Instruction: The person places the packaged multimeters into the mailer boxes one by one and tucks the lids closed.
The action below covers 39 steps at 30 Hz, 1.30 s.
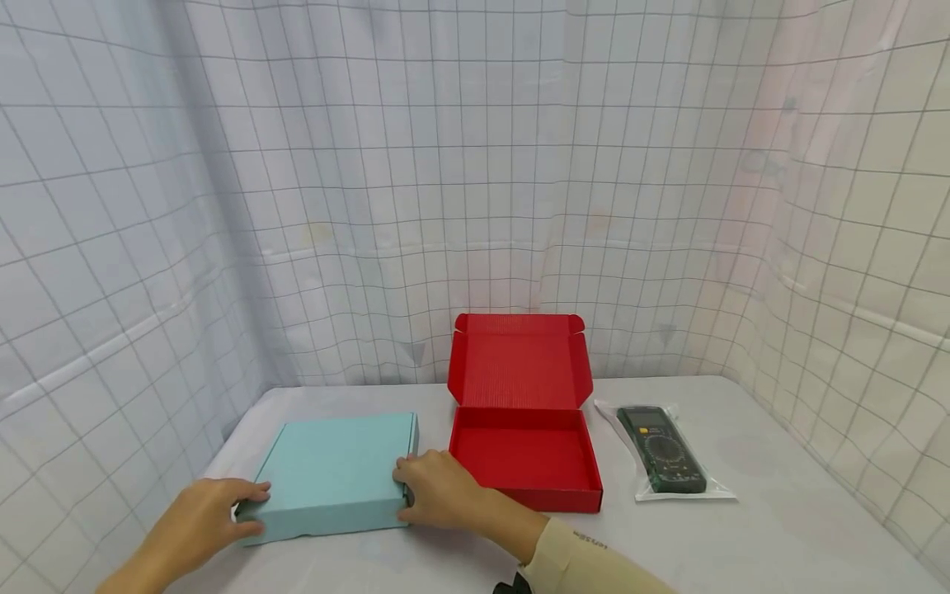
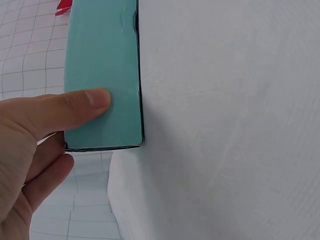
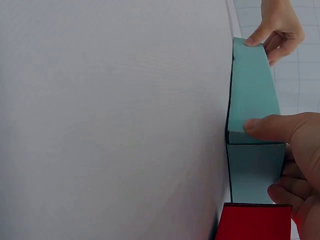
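Observation:
A shut teal cardboard box (image 1: 334, 470) lies flat at the front left of the white table (image 1: 779, 528). My left hand (image 1: 248, 503) holds its front left corner; in the left wrist view the thumb (image 2: 92, 100) presses the box's front wall (image 2: 102, 60) and the other fingers (image 2: 47, 172) curl round the side. My right hand (image 1: 404, 488) grips the front right corner, its thumb (image 3: 262, 127) on the front wall (image 3: 252, 85) and its fingers (image 3: 282, 192) on the side wall. The left hand (image 3: 277, 25) shows at the far corner in the right wrist view.
A red box (image 1: 523, 445) stands open just right of the teal one, its lid upright against the back. A dark multimeter in a clear bag (image 1: 664, 450) lies further right. Gridded white sheets wall in the table on three sides.

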Available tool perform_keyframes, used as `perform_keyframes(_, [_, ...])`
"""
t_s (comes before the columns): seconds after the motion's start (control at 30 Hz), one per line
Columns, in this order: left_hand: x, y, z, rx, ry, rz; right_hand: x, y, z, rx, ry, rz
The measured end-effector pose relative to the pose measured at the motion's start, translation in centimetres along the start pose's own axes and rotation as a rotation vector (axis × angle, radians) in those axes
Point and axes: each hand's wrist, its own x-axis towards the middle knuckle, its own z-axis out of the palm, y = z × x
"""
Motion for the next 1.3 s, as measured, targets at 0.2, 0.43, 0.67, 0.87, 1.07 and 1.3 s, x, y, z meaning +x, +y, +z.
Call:
perform_keyframes(0.2, [-0.1, 0.1, 0.1, 0.029, 0.033, 0.027, -0.1, 0.0, 0.4, -0.033, 0.031, -0.017])
perform_keyframes(0.43, [-0.3, 0.1, 0.2, 0.027, 0.08, 0.016, -0.3, 0.1, 0.7, -0.073, 0.065, -0.035])
perform_keyframes(0.67, [-0.7, -0.2, 0.5, 0.016, 0.112, 0.018, -0.4, 0.3, 0.7, -0.001, 0.069, -0.045])
perform_keyframes(0.87, [-0.8, -0.8, 0.7, -0.092, 0.134, 0.049, -0.6, 0.7, 0.6, -0.006, 0.046, -0.067])
perform_keyframes(1.07, [-0.6, -1.4, 0.4, -0.237, 0.096, 0.01, -0.1, 1.0, -0.5, -0.025, -0.018, -0.053])
perform_keyframes(1.3, [0.0, -2.1, 0.8, -0.31, 0.139, -0.084, 0.3, 1.6, -0.8, 0.194, -0.038, 0.063])
